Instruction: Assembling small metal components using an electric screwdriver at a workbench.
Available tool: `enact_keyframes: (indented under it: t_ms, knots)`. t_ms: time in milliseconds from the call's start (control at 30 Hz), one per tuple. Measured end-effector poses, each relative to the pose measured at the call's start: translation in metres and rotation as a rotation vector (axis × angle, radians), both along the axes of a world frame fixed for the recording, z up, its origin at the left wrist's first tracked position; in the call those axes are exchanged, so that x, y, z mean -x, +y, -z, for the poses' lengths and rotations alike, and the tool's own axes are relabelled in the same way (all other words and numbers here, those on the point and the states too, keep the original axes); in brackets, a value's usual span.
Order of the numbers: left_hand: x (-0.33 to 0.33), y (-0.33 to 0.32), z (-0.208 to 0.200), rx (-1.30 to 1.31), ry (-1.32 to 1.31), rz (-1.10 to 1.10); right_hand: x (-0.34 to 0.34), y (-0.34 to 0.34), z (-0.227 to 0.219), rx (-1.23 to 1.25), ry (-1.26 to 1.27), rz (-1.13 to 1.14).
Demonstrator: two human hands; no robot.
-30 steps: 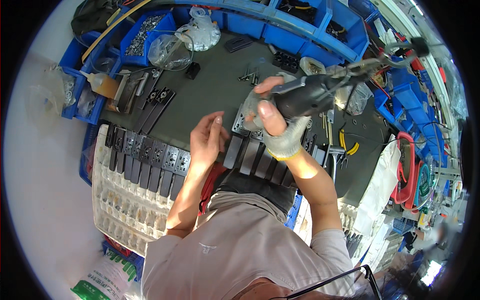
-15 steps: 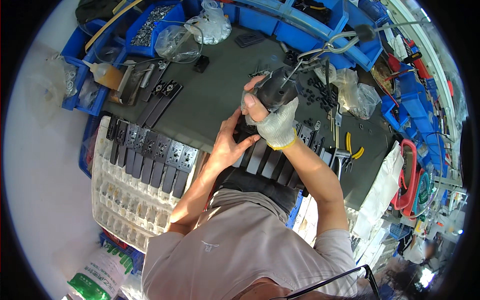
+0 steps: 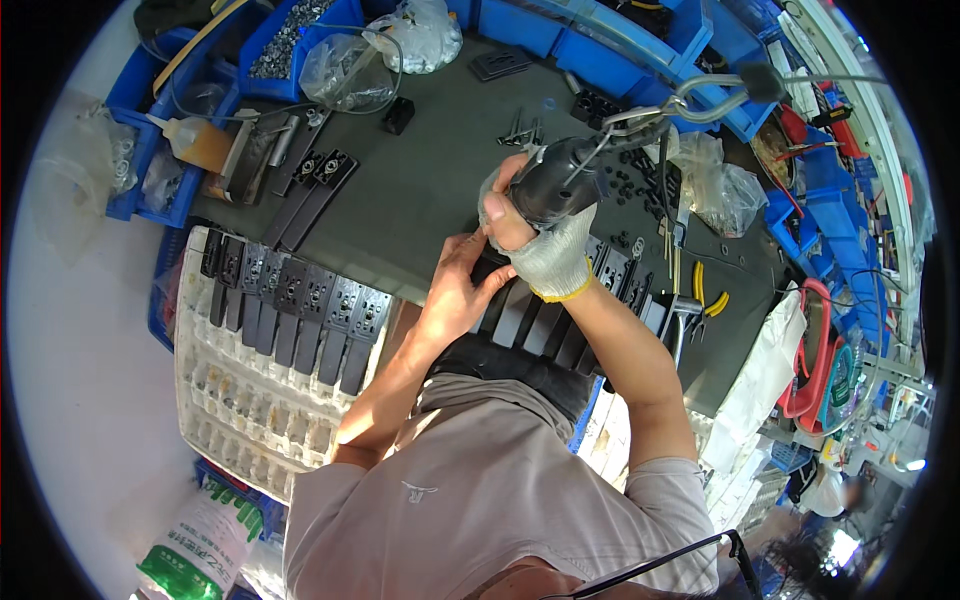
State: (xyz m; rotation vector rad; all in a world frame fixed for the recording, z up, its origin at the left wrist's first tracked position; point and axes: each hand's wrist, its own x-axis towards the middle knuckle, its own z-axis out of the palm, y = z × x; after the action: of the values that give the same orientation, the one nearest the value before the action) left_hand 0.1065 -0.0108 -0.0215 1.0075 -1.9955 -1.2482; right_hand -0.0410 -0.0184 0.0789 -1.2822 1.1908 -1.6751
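Observation:
My right hand (image 3: 530, 240), in a pale knit glove with bare fingertips, is wrapped round a black power screwdriver (image 3: 556, 187). The tool stands roughly upright and hangs from a metal hook and chain (image 3: 660, 112); its lower end is hidden by the hand. Just left of it, my bare left hand (image 3: 456, 292) has thumb and fingers closed on a dark block-like part (image 3: 487, 266) under the tool. Most of that part is covered by my hands. Several dark grey bars (image 3: 510, 312) lie side by side between my forearms, at the bench's near edge.
At left, a white moulded tray (image 3: 250, 400) carries a row of black hinge-like pieces (image 3: 290, 290). Blue bins (image 3: 600, 65) line the far side. Small black parts (image 3: 630, 175), screws (image 3: 520, 130) and yellow-handled pliers (image 3: 707, 290) lie on the dark mat (image 3: 420, 150).
The whole view has shifted slightly, with the tray and left-hand bins lower or further left. The hook has swung a little rightward. Both hands keep their grip in nearly the same place.

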Motion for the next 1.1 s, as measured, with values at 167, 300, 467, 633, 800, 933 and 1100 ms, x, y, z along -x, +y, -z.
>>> enact_keyframes:
  t_ms: [167,300,467,633,800,933,1100]
  knots:
    - [0.002,0.000,-0.001,0.088,0.006,-0.017,-0.003,-0.001,0.007,0.026,0.019,0.050]
    - [0.000,0.000,-0.002,0.030,-0.048,-0.002,-0.002,-0.001,0.008,0.015,0.032,0.072]
    - [0.002,0.002,0.000,0.059,-0.028,-0.002,0.000,0.000,0.003,0.036,0.066,0.060]
    - [0.003,-0.001,-0.010,-0.023,0.019,-0.060,0.013,0.009,-0.023,0.117,-0.233,0.050]
    - [0.036,-0.053,-0.036,0.210,0.047,-0.113,0.048,0.030,-0.064,0.268,-0.326,0.250]
    - [0.098,-0.101,-0.033,0.240,-0.184,0.189,0.064,0.049,-0.062,0.266,-0.368,0.301]
    - [0.146,-0.122,-0.007,0.164,-0.419,0.497,0.082,0.067,-0.051,0.242,-0.421,0.319]
